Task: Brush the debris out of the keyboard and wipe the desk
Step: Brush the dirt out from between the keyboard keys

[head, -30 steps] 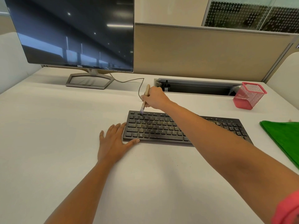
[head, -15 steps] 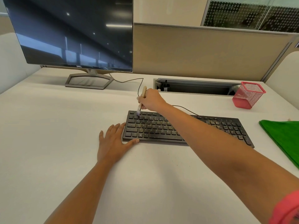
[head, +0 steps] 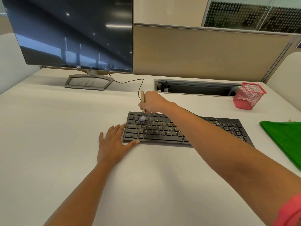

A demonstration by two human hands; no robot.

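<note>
A black keyboard (head: pixel 162 129) lies on the white desk (head: pixel 57 128), its keys speckled with yellowish debris. My right hand (head: pixel 154 101) grips a small wooden-handled brush (head: pixel 142 97) above the keyboard's far left corner. The pale bristles touch the upper left keys. My left hand (head: pixel 114 142) rests flat on the desk against the keyboard's left end, with the thumb along its front edge. A green cloth (head: pixel 286 139) lies on the desk at the right.
A Dell monitor (head: pixel 73 33) on a grey stand occupies the back left, with a thin black cable running toward the keyboard. A cable tray slot (head: pixel 195 87) opens at the back. A red mesh pen cup (head: pixel 248 97) sits at the back right, before a beige partition.
My right hand has shifted the brush slightly, sweeping its bristles down and to the left over the upper left keys. My left hand and the keyboard have stayed in place.
</note>
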